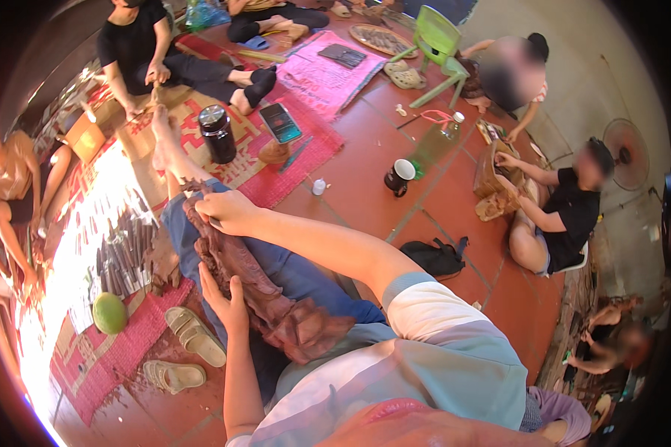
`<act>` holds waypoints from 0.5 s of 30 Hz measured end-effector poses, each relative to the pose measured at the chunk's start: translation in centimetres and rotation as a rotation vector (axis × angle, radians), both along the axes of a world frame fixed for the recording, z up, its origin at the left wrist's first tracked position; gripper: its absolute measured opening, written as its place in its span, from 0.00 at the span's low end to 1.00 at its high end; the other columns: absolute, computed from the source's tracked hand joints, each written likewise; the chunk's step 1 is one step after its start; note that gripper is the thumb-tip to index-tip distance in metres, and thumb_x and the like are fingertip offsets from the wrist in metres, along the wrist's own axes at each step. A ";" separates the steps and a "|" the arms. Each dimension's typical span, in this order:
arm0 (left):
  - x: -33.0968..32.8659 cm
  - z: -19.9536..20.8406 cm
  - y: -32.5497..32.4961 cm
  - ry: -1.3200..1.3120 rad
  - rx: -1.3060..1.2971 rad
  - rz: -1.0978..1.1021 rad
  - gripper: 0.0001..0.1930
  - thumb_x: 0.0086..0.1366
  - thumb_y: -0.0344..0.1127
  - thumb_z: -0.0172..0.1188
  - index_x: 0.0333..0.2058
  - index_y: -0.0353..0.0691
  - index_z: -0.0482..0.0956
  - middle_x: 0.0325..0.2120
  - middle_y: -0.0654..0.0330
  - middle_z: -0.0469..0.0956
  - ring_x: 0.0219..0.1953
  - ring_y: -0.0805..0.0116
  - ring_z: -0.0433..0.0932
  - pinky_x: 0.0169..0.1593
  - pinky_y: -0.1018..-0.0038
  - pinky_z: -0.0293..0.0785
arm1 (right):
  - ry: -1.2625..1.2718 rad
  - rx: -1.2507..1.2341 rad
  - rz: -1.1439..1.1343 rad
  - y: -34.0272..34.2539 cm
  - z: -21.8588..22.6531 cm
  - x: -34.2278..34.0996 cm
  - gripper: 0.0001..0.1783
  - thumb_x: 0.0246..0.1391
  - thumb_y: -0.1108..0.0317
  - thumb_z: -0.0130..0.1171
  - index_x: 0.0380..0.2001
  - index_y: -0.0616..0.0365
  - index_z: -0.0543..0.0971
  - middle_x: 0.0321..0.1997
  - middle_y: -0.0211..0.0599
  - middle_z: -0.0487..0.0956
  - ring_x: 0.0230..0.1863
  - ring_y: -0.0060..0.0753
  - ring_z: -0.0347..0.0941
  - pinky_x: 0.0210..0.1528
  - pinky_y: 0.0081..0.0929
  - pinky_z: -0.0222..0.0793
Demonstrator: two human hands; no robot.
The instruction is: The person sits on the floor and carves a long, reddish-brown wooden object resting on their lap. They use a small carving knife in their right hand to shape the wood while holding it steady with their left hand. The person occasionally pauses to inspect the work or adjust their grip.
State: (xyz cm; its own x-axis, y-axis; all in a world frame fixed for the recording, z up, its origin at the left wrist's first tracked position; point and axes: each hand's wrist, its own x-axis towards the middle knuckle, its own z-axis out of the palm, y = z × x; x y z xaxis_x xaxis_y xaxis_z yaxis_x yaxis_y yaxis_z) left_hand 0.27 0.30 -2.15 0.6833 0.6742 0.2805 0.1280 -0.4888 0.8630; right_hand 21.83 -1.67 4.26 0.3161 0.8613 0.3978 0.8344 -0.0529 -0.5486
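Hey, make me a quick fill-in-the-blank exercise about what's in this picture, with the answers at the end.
1. The person's ____ hand is curled at the far end of the carved brown wood.
2. The round fruit near the sandals is ____.
3. In the picture, the dark flask stands to the ____ of the phone.

Missing words: right; green; left.

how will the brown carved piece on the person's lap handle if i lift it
The brown carved piece will probably stay stiff, since it looks like solid wood. Its narrow, knobbly end by the right hand might chip if knocked. The ridged surface should probably resist slipping.
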 end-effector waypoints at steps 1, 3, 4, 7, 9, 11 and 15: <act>-0.1 -0.1 0.0 0.006 -0.012 0.003 0.36 0.63 0.37 0.58 0.66 0.33 0.54 0.66 0.44 0.56 0.67 0.49 0.54 0.68 0.60 0.47 | -0.139 0.006 -0.009 0.2 -0.4 -0.3 0.05 0.44 0.72 0.57 0.25 0.53 0.71 0.27 0.38 0.74 0.34 0.49 0.74 0.33 0.44 0.68; -0.2 0.1 0.0 0.014 -0.034 0.009 0.38 0.61 0.37 0.59 0.67 0.34 0.54 0.66 0.44 0.55 0.68 0.48 0.53 0.68 0.59 0.47 | -0.130 0.010 -0.012 0.7 -0.7 -0.4 0.05 0.43 0.73 0.56 0.25 0.52 0.71 0.27 0.37 0.74 0.35 0.49 0.75 0.34 0.45 0.68; -0.2 0.2 -0.1 0.027 -0.028 0.013 0.38 0.61 0.38 0.60 0.67 0.34 0.54 0.66 0.44 0.55 0.68 0.48 0.53 0.68 0.59 0.47 | -0.124 0.010 -0.011 0.8 -0.7 -0.4 0.05 0.43 0.73 0.56 0.25 0.52 0.71 0.27 0.37 0.74 0.35 0.50 0.75 0.34 0.45 0.68; 0.0 0.5 -0.3 0.036 -0.017 0.020 0.39 0.60 0.37 0.60 0.67 0.34 0.54 0.66 0.44 0.55 0.67 0.48 0.53 0.68 0.59 0.47 | 0.057 0.191 0.064 0.5 0.4 0.6 0.05 0.40 0.76 0.54 0.25 0.56 0.71 0.26 0.41 0.74 0.34 0.49 0.74 0.34 0.42 0.68; -0.1 0.8 -0.5 0.059 -0.028 0.031 0.39 0.60 0.37 0.60 0.67 0.36 0.54 0.66 0.45 0.55 0.67 0.48 0.53 0.68 0.59 0.47 | 0.099 0.178 -0.059 -0.1 1.4 1.4 0.04 0.41 0.76 0.54 0.24 0.56 0.72 0.25 0.40 0.74 0.33 0.49 0.74 0.34 0.41 0.68; 0.0 0.8 -0.6 0.060 -0.043 0.029 0.39 0.60 0.38 0.60 0.67 0.36 0.53 0.66 0.46 0.55 0.67 0.49 0.53 0.68 0.58 0.47 | 0.168 0.123 -0.058 -0.6 1.6 1.9 0.05 0.41 0.76 0.55 0.24 0.55 0.71 0.25 0.40 0.74 0.33 0.49 0.74 0.33 0.40 0.68; -0.1 0.8 -0.4 0.063 -0.047 0.022 0.39 0.60 0.38 0.60 0.67 0.37 0.53 0.66 0.46 0.55 0.68 0.49 0.52 0.69 0.58 0.46 | -0.033 0.000 0.015 -0.8 0.7 0.3 0.07 0.42 0.78 0.55 0.28 0.55 0.72 0.28 0.40 0.75 0.33 0.49 0.75 0.33 0.44 0.69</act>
State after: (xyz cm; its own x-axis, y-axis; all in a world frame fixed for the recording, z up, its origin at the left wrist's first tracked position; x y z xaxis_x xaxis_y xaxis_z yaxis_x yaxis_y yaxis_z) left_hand 0.16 -0.15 -1.30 0.6837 0.7003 0.2053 0.1930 -0.4448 0.8746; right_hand 22.16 -2.52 4.97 0.2896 0.8659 0.4078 0.8527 -0.0399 -0.5209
